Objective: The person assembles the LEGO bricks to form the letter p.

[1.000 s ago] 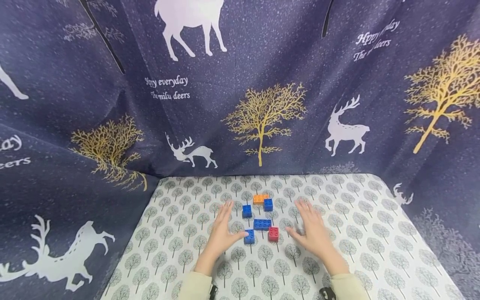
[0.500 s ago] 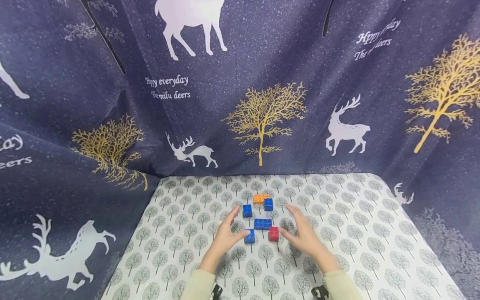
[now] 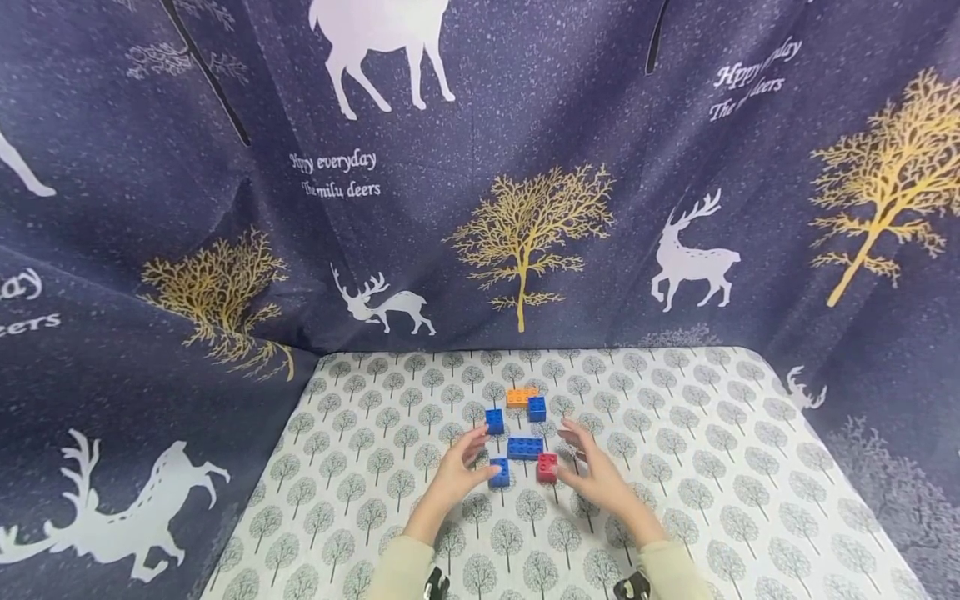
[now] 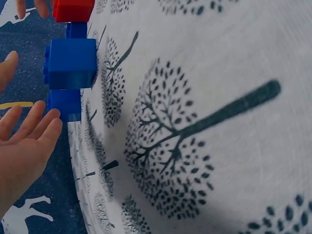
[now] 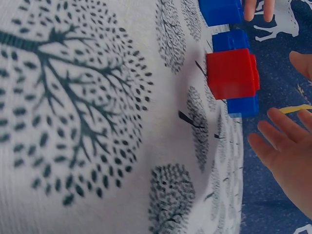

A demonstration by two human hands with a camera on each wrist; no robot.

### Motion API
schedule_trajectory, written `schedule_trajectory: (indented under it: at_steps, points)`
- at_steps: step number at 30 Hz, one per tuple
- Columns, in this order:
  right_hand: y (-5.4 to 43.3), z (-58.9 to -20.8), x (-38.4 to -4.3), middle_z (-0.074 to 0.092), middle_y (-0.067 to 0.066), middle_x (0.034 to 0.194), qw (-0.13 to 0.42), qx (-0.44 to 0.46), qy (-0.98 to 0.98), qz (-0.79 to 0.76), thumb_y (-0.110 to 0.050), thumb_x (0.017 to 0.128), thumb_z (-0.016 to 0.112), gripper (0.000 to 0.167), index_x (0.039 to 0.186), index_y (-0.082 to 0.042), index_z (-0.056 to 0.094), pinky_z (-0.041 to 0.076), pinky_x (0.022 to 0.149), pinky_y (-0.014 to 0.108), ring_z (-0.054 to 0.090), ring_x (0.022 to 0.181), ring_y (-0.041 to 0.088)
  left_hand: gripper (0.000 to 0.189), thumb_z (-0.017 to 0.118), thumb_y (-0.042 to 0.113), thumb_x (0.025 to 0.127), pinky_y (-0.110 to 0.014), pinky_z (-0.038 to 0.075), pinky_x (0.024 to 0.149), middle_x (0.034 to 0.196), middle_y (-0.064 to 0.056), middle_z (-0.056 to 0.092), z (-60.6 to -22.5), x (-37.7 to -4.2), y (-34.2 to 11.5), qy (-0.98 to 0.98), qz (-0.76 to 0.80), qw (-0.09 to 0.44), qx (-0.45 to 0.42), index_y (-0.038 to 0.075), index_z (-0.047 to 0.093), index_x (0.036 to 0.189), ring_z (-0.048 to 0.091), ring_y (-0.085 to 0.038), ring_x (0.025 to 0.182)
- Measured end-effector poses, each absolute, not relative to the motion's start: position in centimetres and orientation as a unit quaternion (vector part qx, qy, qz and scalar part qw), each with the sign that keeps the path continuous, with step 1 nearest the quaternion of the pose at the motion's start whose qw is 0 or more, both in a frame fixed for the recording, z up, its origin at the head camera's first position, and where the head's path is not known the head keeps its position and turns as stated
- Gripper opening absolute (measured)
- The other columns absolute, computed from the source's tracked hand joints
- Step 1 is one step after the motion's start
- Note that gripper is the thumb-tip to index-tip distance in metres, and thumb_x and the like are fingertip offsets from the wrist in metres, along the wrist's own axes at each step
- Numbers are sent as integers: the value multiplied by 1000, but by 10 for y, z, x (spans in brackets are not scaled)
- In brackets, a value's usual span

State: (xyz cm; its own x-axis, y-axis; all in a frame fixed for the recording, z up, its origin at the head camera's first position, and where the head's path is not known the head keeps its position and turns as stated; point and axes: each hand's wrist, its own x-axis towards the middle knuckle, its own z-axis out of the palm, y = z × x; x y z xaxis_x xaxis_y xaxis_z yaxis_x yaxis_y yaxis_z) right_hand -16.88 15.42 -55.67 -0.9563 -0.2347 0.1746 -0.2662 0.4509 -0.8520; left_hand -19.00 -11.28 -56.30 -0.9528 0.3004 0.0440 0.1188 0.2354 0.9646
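Note:
My left hand hovers left of the small blue brick, its thumb tip over that brick's edge in the head view. In the left wrist view, a gap shows between the thumb and this blue brick. Loosely bent, the fingers hold nothing. On the other side my right hand is beside the red brick, the thumb tip nearest it. The right wrist view has the red brick standing apart from the relaxed fingers. Between the hands lies a longer blue brick.
Farther back, a small blue brick sits by the left fingertips. Another small blue brick stands just in front of an orange brick. A tree-print cloth covers the table, and a dark deer-print curtain hangs behind.
My right hand has moved left toward the red brick. The left hand has shifted slightly right. Fingers on both hands are more bent than before, while the bricks have stayed where they were.

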Motion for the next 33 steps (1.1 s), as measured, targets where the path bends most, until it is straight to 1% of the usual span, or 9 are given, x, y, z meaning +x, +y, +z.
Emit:
schedule_trajectory:
  at_steps: [4,6,10,14,21,24,27,30,33]
  points:
    - [154,-562,-171,48,19,140,-15,138,-830,541,-6,82,73,77,147,-11,32,40,108,51,46,128,37,72,74,5,80,-56,32,111,137,-28,47,-568,-190,-112,775,612,88,135,-1,39,142,45,-45,126]
    - [154,-564,-171,48,21,138,-29,140,-813,565,-3,82,71,74,146,-8,33,39,108,50,46,127,39,69,73,3,81,-57,34,110,134,-29,48,-571,-190,-112,769,618,93,138,-3,40,141,46,-46,124]
    - [153,-568,-172,48,29,134,-42,155,-778,607,3,83,68,69,143,1,34,38,108,51,47,123,46,65,73,2,82,-55,39,107,130,-29,52,-576,-189,-112,763,624,102,134,-3,42,139,50,-44,120]
    - [153,-570,-172,49,32,131,-50,163,-768,617,3,84,67,65,141,5,35,38,107,54,49,120,47,60,73,4,83,-52,43,105,128,-26,55,-579,-189,-112,770,617,103,125,-1,47,137,54,-41,116]
    - [154,-576,-171,52,29,128,-71,144,-767,621,-2,87,66,60,139,4,38,46,102,50,53,117,45,48,71,-1,82,-52,48,100,122,-27,57,-584,-189,-111,778,608,99,125,-6,53,127,56,-43,111]
    - [155,-579,-171,53,28,127,-82,137,-763,626,-2,87,66,58,138,4,39,46,102,50,53,117,45,44,71,-2,82,-52,49,98,119,-26,59,-584,-188,-111,781,604,100,119,-7,56,123,57,-42,109]
    - [155,-580,-171,53,28,128,-88,134,-760,629,-4,88,66,56,137,5,40,46,103,48,51,119,46,41,72,2,82,-49,50,98,118,-22,61,-584,-186,-112,787,597,104,111,-5,58,120,58,-39,109]
    - [155,-581,-171,52,28,130,-89,131,-762,628,-4,88,66,54,135,5,42,48,101,44,50,120,45,39,74,5,82,-46,51,97,117,-18,63,-581,-185,-113,791,594,108,102,-2,61,119,59,-36,108]
    - [155,-581,-171,53,27,129,-87,130,-770,619,-4,88,65,51,133,4,44,50,100,41,52,120,44,40,75,6,81,-44,52,96,116,-16,63,-581,-185,-113,791,593,110,101,0,62,118,59,-35,108]
